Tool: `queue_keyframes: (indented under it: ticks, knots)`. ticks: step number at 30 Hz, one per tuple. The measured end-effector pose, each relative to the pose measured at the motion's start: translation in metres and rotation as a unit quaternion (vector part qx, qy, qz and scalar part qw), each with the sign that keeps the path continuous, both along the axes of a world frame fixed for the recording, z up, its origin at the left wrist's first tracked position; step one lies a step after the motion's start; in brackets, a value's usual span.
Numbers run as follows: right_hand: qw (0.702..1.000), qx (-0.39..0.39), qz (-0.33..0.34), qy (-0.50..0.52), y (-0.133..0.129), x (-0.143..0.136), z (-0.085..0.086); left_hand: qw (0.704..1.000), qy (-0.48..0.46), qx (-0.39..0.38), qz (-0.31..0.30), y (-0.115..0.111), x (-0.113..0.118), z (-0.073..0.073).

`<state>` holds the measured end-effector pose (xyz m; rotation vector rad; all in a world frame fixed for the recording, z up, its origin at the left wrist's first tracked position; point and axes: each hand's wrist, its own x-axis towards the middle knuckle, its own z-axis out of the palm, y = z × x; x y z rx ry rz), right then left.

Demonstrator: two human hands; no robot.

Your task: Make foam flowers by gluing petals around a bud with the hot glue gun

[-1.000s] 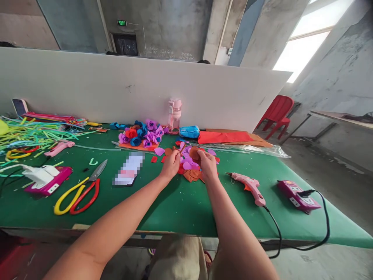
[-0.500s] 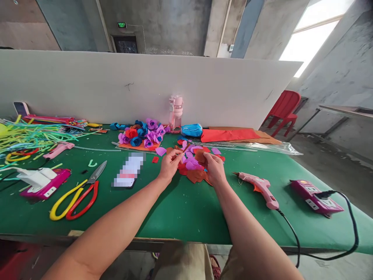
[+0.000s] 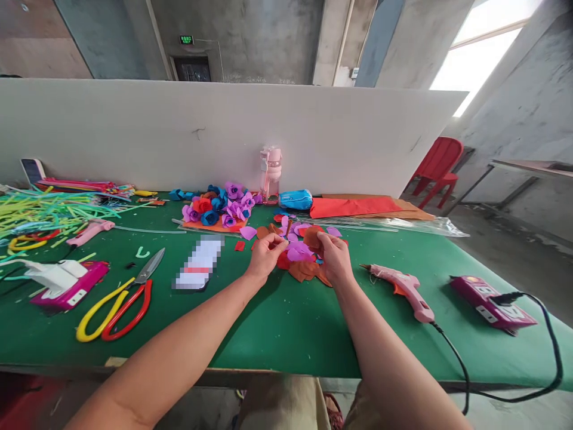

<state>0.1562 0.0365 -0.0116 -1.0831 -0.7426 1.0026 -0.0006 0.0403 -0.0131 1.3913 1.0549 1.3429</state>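
My left hand is closed in a pinch over the loose pieces. A thin brown rolled strip stands up at its fingertips and seems to be held in them. Between the thumb and fingers of my right hand is a brown paper petal. Below and between both hands lies a pile of cut petals: purple petals, brown petals and red petals. Behind my left hand, finished paper roses in purple, blue and red are heaped together.
A pink glue gun lies to the right, beside a purple power strip. Scissors, a phone and another power strip are on the left. A pink bottle stands behind, near red paper.
The brown strip at my left fingertips has turned from slanted to nearly upright. My left hand has shifted slightly right and down; my right hand still holds the petal.
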Motion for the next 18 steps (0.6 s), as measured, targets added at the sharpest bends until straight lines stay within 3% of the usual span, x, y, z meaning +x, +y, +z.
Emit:
queue_keyframes:
  ticks: [10,18]
  knots:
    - [1.0,0.006,0.017,-0.005,0.0,0.004,0.007,0.999,-0.003,-0.025,-0.034,-0.004,0.004,0.004]
    - [0.999,0.033,0.043,0.005,0.0,-0.001,0.005,0.993,-0.014,-0.051,-0.107,-0.011,0.008,0.006]
